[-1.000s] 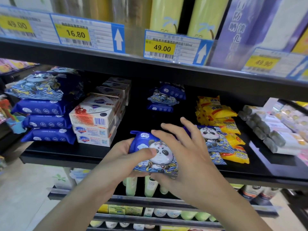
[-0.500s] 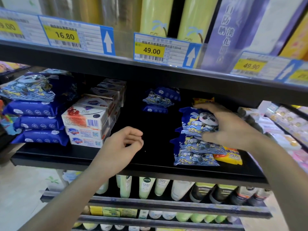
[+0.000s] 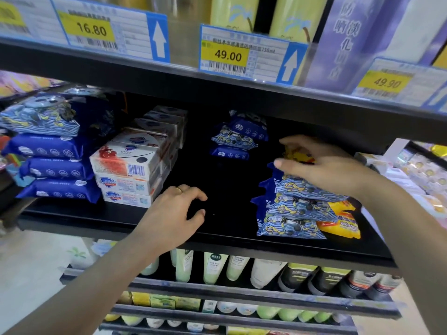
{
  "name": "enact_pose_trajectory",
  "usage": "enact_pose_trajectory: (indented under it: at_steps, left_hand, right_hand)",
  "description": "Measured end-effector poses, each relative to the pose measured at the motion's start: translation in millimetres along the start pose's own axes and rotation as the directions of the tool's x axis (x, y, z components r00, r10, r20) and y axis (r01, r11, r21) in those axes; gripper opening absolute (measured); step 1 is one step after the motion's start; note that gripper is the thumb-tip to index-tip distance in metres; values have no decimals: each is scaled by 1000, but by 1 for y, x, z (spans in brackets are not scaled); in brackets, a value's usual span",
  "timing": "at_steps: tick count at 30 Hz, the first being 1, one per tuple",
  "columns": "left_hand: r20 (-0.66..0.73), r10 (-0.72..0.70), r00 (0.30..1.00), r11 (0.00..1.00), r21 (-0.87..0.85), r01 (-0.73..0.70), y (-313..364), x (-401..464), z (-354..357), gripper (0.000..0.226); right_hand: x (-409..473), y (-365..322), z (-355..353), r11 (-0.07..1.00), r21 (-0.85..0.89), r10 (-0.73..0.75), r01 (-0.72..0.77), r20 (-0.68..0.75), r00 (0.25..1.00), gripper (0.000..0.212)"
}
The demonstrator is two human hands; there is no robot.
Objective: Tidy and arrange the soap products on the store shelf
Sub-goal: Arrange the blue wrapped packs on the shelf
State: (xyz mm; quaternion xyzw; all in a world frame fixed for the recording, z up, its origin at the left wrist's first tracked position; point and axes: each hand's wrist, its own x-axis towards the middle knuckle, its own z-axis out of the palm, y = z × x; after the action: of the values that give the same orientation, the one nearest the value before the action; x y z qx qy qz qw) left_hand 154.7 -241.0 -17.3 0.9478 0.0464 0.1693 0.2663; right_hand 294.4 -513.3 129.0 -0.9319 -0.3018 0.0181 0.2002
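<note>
A pile of three blue panda soap packs (image 3: 295,209) lies on the black shelf (image 3: 227,228), right of centre. My right hand (image 3: 324,165) rests on top of this pile, fingers spread and straight, with its fingertips reaching yellow packs (image 3: 300,154) behind. My left hand (image 3: 174,213) hovers over the bare shelf at front centre, fingers loosely curled and holding nothing. A second small pile of blue packs (image 3: 238,137) sits at the back. White soap boxes (image 3: 131,170) are stacked at the left, beside large blue packs (image 3: 52,163).
A yellow pack (image 3: 341,221) lies partly under the blue pile at the right. Price tags (image 3: 244,54) hang on the shelf above. Bottles and tubes (image 3: 215,267) fill the lower shelves. White wrapped items (image 3: 408,175) stand at the far right.
The blue panda pack I held in both hands went onto the right pile. My right hand stayed on top and slid slightly back. My left hand let go and drifted over the bare shelf.
</note>
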Motion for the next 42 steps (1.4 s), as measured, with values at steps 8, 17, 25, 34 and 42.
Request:
enact_pose_trajectory:
  at_steps: [8, 17, 25, 34, 42]
  left_hand:
    - [-20, 51, 998, 999, -1, -51, -15, 2, 9, 26]
    - [-86, 122, 989, 993, 13, -121, -23, 2, 16, 26]
    - [-120, 139, 983, 990, 4, -139, -21, 2, 16, 28]
    - [-99, 117, 988, 993, 10, -116, -18, 3, 14, 30]
    - [-65, 85, 994, 996, -13, -86, -16, 3, 11, 22]
  right_hand:
    - [109, -8, 14, 995, -94, 9, -14, -49, 999, 64]
    - [195, -10, 29, 952, -300, 87, -68, 50, 995, 109]
    - [215, -9, 34, 952, -295, 98, -80, 46, 994, 109]
    - [192, -36, 44, 970, -205, 129, -133, -32, 991, 80]
    - [117, -87, 50, 989, -123, 77, -84, -56, 995, 77]
